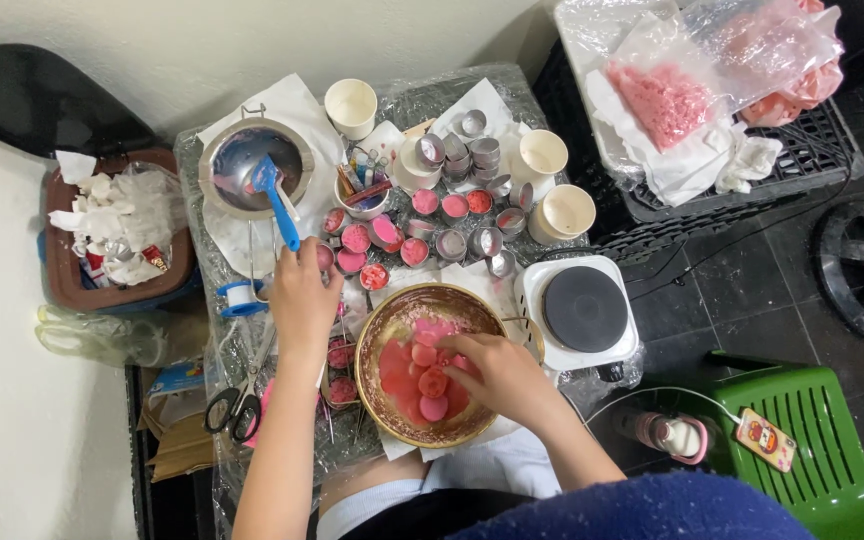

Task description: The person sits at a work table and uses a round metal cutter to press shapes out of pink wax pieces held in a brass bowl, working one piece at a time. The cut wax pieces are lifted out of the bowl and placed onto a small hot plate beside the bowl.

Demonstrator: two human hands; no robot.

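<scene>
Hands (497, 375) — round pink wax discs (432, 383), glossy bowl (372, 385).

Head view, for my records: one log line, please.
right hand: in gold-rimmed round bowl, on pink wax discs | left hand: at small pink-filled tins

Small tins (452, 215) and cups (552, 185) crowd the table; the hotplate (583, 308) top lies bare
</scene>
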